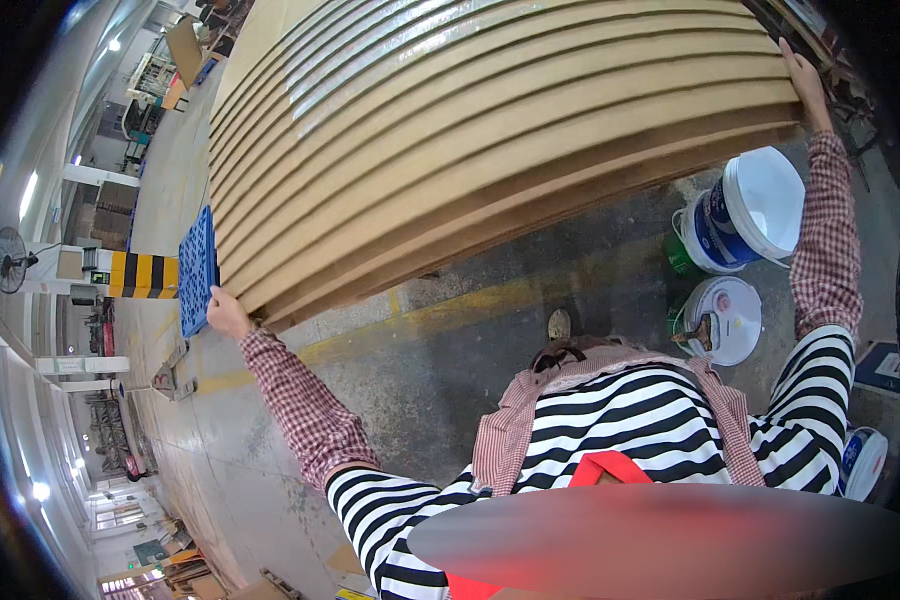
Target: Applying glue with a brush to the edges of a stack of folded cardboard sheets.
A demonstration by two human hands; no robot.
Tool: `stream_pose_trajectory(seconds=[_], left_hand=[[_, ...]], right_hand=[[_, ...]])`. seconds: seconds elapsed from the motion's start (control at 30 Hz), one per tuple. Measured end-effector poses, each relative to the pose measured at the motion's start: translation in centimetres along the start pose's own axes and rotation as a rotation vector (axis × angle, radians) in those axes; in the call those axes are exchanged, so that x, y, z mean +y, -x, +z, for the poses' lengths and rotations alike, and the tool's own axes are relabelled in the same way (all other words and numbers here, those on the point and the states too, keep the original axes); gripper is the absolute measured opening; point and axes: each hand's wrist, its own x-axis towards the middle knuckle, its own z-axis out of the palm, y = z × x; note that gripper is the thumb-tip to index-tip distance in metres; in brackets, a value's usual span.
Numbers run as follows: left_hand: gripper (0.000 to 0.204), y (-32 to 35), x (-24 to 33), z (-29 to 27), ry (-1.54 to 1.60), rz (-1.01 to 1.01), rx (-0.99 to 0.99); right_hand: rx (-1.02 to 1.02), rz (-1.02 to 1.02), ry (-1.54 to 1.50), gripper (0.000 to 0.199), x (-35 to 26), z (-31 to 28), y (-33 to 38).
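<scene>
Two-handed hold on a broad, fanned stack of flat tan cardboard sheets (530, 125), which lies ahead of the body, raised above the dark, scuffed concrete floor (420, 400). Left hand (231, 314) at the near left corner, beside an upright blue perforated plastic panel (197, 265); right hand (808, 88) on the right side edge, arm outstretched.

Fingers: on the right, laid along the board edge, the far side of the grip hidden; on the left, a digit shows by the corner and the rest are out of sight. Cannot tell whether either set is clamped or only pressing.

Handling, in my judgement: press evenly from both ends, palms level, so the layers slide without buckling. Small, matched pushes should serve better than one hard shove; watch the corners, which would crush first. (A span this wide probably tires the shoulders, so stand close and central.)

Materials: matte, papery faces; long, straight edges bowed by the lens; dark seams stepping back like clapboard. A glossy, clear-looking patch (365, 60) catches light towards the far side, perhaps film. Beneath the right end, a round white-and-blue plastic bucket (715, 228), smooth-walled and open-mouthed.
</scene>
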Motion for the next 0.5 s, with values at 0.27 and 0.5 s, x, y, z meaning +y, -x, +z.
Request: stream_pose_trajectory(seconds=[0.27,0.5], left_hand=[[0.041,0.3,1.9,-0.5,-0.133,0.023,-0.073],[0.038,0.7,5.1,0.0,-0.119,-0.186,-0.122]], right_hand=[[0.272,0.033,0.313,0.051,2.1,-0.2,-0.6],[0.132,0.135,0.339,0.048,-0.3,1.9,-1.2]])
